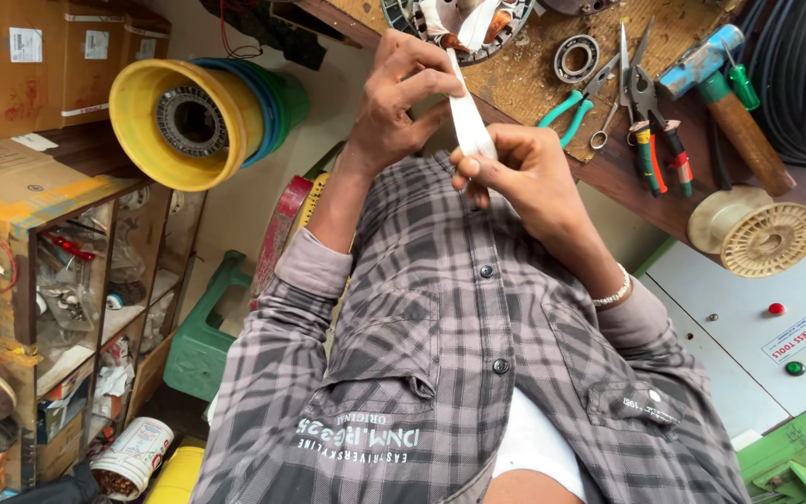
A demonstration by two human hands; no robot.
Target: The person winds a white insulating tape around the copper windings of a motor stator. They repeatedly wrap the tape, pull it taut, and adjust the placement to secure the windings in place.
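Note:
Both my hands are raised in front of my grey checked shirt and grip a narrow white strip (471, 123). My left hand (396, 98) pinches the strip's upper part between thumb and fingers. Just below it, my right hand (526, 175), a bracelet on its wrist, closes around the lower end. The strip runs up toward a round wound motor core (459, 26) lying at the edge of the wooden bench (524, 79).
Teal-handled pliers (566, 105), scissors (616, 79), orange-handled pliers (650, 140), a bearing ring (576, 58) and a hammer (734, 112) lie on the bench. A cream spool (756, 233) sits above a panel with red and green buttons (748, 327). Left: yellow tub (156, 140), shelves (86, 308), green stool (200, 345).

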